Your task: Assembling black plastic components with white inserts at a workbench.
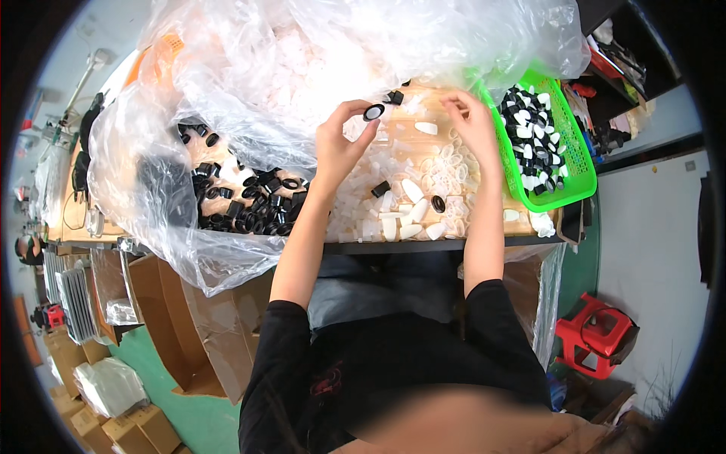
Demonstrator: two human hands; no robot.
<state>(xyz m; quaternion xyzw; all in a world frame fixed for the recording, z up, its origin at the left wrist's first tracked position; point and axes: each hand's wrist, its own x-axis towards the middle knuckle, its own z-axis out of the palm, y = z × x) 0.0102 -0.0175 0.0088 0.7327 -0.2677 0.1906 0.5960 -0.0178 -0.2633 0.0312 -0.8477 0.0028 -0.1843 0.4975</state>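
Note:
My left hand (pixel 338 144) pinches a small black oval part with a pale centre (pixel 373 113) between thumb and forefinger, above the wooden tabletop (pixel 404 147). To its right my right hand (pixel 473 127) is raised with the fingers curled together; anything in them is too small to make out. Between and below the hands lie white oval pieces (pixel 412 191), a pile of clear oval rings (pixel 446 170) and small translucent pieces (pixel 355 193). A black oval ring (pixel 438 203) and a black cap-like piece (pixel 380 189) rest among them.
A green basket (pixel 563 198) of black and white parts stands at the right. Many black rings and caps (pixel 261 204) lie at the left, partly inside clear plastic sheeting (pixel 144 204). More plastic (pixel 454 38) covers the back. A red stool (pixel 597 333) and cardboard boxes (pixel 170 321) are below.

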